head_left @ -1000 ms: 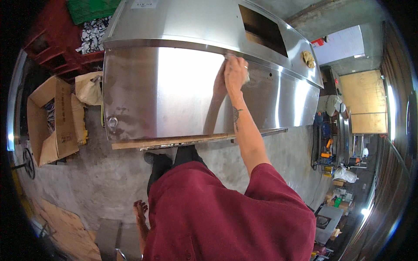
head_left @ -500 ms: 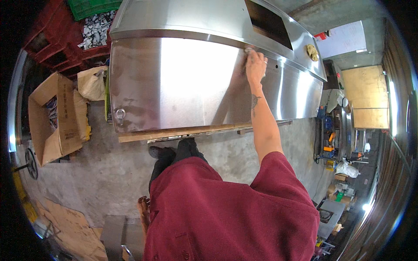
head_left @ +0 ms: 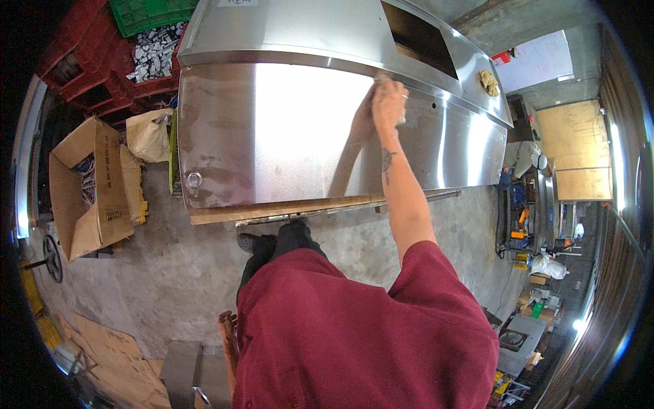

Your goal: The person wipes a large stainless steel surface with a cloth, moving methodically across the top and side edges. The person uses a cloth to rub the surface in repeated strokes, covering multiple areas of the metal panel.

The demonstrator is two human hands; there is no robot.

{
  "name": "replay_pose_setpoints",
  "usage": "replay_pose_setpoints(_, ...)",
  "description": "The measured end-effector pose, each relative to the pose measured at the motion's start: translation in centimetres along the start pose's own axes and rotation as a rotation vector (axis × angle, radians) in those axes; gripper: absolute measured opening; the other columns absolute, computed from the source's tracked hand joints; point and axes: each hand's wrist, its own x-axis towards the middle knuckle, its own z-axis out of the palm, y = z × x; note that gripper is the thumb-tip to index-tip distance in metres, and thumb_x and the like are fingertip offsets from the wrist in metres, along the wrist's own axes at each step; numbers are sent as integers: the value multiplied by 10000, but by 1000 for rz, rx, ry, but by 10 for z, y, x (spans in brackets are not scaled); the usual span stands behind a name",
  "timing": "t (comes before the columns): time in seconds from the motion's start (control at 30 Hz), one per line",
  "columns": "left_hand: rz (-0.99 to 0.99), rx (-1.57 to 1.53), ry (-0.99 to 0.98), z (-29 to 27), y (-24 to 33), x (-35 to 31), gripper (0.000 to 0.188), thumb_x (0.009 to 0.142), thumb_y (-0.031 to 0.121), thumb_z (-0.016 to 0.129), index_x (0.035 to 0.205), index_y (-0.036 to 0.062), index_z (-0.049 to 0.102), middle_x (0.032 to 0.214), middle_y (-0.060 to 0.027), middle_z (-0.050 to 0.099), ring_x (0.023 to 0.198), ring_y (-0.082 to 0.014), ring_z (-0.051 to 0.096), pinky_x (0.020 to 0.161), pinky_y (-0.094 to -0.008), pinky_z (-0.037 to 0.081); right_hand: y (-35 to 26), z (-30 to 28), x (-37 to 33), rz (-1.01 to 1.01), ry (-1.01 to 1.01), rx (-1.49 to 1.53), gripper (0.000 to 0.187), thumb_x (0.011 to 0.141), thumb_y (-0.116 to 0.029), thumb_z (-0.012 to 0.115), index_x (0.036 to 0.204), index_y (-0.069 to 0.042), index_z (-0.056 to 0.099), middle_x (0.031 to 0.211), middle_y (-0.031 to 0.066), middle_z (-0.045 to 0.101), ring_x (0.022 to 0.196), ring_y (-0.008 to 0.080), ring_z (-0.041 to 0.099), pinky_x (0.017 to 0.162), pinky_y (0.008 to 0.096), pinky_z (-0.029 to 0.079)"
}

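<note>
A large stainless steel cabinet lies in front of me, its broad brushed panel facing up toward me. My right hand presses on this panel close to its far edge, below the dark rectangular opening. Its fingers are closed on a pale, crumpled cloth, mostly hidden under the palm. At my left side hangs my left hand, away from the cabinet, fingers loosely apart with nothing visible in them. A round fitting sits at the panel's near left corner.
A yellowish crumpled cloth lies on the cabinet's right end. To the left stand an open cardboard box, a paper bag and red crates with small metal pieces. Tools and equipment line the right side. Flattened cardboard covers floor behind left.
My right hand has slid slightly left along the panel with the cloth. The view has shifted a little; my left hand still hangs at my side.
</note>
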Motion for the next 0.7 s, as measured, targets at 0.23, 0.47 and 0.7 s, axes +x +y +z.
replay_pose_setpoints(0.23,115,-73,-21,1,8,-23,497,1072,427,655,1355,20,621,1123,-193,748,947,-303,735,838,-451,604,15,-9,6,-111,-37,-16,221,999,-189,679,1195,-128,759,1180,133,709,1066,378,654,863,507,573)
replay_pose_setpoints(0.47,155,47,53,5,-44,-48,579,1064,456,661,1362,-38,604,1146,-212,746,939,-319,741,861,-450,606,-88,42,-16,100,144,-33,176,968,-198,665,1088,-100,748,1082,171,673,1046,393,626,911,518,531)
replay_pose_setpoints(0.7,110,-45,20,-2,-46,-36,564,1056,436,677,1344,-46,619,1126,-204,751,941,-317,742,861,-441,603,-235,61,-10,-241,70,326,138,908,-125,683,1038,-138,729,1046,110,682,999,364,681,763,520,562)
